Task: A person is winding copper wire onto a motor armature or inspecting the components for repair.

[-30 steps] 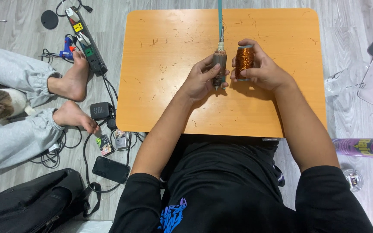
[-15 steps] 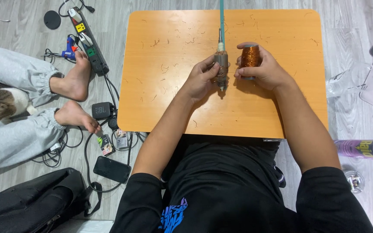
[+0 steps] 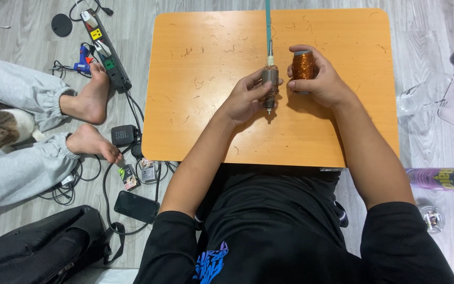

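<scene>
Spool (image 3: 303, 64) in right hand (image 3: 319, 81)

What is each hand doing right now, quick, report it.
Left hand: closed on the motor rotor.
Right hand: closed on the copper wire spool.

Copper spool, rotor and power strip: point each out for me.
Copper spool (image 3: 303, 65), head view, on its wound wire.
Rotor (image 3: 270, 78), head view, on its grey core.
Power strip (image 3: 106, 50), head view, on its middle sockets.
</scene>
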